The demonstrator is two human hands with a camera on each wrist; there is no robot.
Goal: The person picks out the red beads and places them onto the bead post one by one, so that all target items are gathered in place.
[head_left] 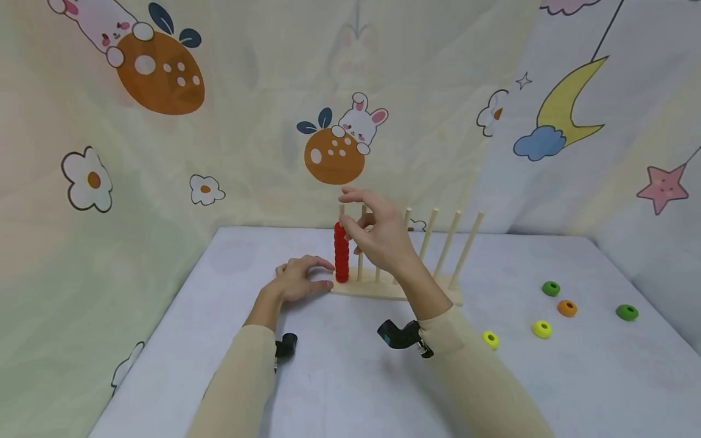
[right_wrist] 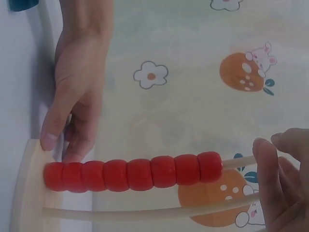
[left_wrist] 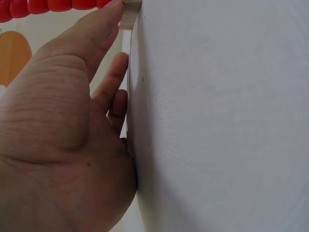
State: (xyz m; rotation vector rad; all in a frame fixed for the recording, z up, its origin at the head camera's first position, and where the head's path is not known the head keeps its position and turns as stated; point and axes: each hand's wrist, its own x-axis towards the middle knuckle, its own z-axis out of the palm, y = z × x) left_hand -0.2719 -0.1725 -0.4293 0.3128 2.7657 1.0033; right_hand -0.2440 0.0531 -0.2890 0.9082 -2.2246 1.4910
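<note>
A wooden peg rack stands on the table, its upright pegs in a row. Red beads are stacked on its leftmost peg, and bare peg shows above them in the right wrist view. My left hand rests on the table and grips the left end of the base between thumb and fingers. In the left wrist view its thumb touches the wood. My right hand is raised by the top of the red peg, thumb and index finger apart. No bead shows between its fingers.
Loose beads lie to the right: two green ones, an orange one and two yellow ones. Tall pegs rise at the rack's right. A printed cloth hangs behind the white table.
</note>
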